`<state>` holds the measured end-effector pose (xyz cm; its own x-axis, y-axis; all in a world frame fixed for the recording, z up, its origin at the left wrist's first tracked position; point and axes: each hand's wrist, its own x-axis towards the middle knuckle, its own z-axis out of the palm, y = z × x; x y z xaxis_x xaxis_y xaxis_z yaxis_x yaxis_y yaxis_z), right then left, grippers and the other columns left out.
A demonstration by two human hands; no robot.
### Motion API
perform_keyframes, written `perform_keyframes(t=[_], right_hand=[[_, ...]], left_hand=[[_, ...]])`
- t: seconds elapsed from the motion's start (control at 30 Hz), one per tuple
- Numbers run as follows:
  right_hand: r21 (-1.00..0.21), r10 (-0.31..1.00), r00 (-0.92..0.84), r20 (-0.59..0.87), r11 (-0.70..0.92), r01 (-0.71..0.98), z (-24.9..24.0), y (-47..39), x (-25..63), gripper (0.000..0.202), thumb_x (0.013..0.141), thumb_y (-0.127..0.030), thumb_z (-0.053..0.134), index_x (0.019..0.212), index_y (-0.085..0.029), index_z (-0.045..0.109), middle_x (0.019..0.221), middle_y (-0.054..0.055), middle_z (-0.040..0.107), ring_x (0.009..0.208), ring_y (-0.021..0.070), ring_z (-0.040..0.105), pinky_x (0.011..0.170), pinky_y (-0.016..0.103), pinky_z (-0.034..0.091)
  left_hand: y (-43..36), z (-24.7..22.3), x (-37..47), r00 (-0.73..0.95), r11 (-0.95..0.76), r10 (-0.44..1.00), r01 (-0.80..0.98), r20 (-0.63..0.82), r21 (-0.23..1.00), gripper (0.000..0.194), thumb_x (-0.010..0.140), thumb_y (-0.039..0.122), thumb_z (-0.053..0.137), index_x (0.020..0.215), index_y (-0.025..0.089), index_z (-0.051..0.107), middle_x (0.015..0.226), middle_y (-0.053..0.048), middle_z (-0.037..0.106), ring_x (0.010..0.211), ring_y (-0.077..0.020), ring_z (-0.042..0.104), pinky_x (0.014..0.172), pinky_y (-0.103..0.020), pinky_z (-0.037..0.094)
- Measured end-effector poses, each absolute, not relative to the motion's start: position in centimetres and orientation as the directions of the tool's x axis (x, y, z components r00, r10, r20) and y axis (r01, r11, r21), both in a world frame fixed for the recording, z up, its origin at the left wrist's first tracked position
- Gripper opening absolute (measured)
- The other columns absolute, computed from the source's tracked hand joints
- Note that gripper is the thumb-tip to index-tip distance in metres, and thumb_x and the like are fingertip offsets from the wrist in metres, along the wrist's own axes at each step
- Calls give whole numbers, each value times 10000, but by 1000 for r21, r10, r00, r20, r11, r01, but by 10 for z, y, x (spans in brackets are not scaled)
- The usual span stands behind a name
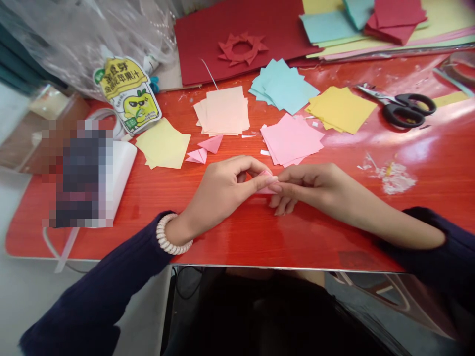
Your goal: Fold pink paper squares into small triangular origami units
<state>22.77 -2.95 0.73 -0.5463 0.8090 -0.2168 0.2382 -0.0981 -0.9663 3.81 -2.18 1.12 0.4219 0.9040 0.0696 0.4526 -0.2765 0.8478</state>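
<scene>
Both hands meet above the red table near its front edge, fingertips together on a small piece of pink paper. My left hand, with a beaded band at the wrist, pinches the paper between thumb and index finger. From the right, my right hand pinches its other side, its lower fingers curled beneath. The fingertips cover much of the paper, so its folds are partly hidden. Two small folded pink pieces lie just beyond my left hand. A stack of pink squares rests behind my right hand.
Yellow, blue, peach and pale yellow paper stacks lie farther back. Black-handled scissors and white scraps are at right. A red paper ring sits at the back, a snack pouch at left.
</scene>
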Motion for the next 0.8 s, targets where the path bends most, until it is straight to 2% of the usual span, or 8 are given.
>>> perform_keyframes(t=[0.17,0.43,0.57,0.7,0.8], right_hand=[[-966,809,-547,-217,-96,242,6,-30,228,232,841,-341,555,794,-124,621,717,25,677,614,98,649,584,210,517],[-960,817,-526,-235,-109,259,7,-31,227,243,834,-349,558,743,-130,610,667,21,663,565,97,634,558,214,505],[-969,863,-467,-192,-93,227,5,-30,229,258,838,-370,552,738,-136,596,656,20,655,548,100,625,535,217,494],[-970,885,-436,-161,-62,234,3,-29,229,271,829,-391,558,715,-146,582,635,13,644,532,96,610,515,215,478],[-969,881,-449,-145,-35,244,4,-30,229,259,837,-374,552,712,-149,573,636,8,639,523,89,602,509,212,472]], left_hand=[[-24,14,39,426,-238,903,398,52,886,162,839,291,571,805,171,675,808,19,691,744,-88,615,659,-180,465],[-23,15,40,426,-168,904,423,-32,891,200,867,314,528,825,171,662,835,24,683,779,-76,605,707,-157,444],[-21,14,39,440,-184,897,457,-41,870,200,837,371,561,872,186,629,798,28,655,670,-74,550,601,-181,409],[-21,15,38,447,-174,892,471,-64,865,281,819,396,578,671,157,577,603,43,599,536,-55,475,515,-180,348],[-22,16,37,454,-163,888,467,-77,869,311,833,379,566,624,150,565,578,45,596,513,-46,461,502,-178,329]])
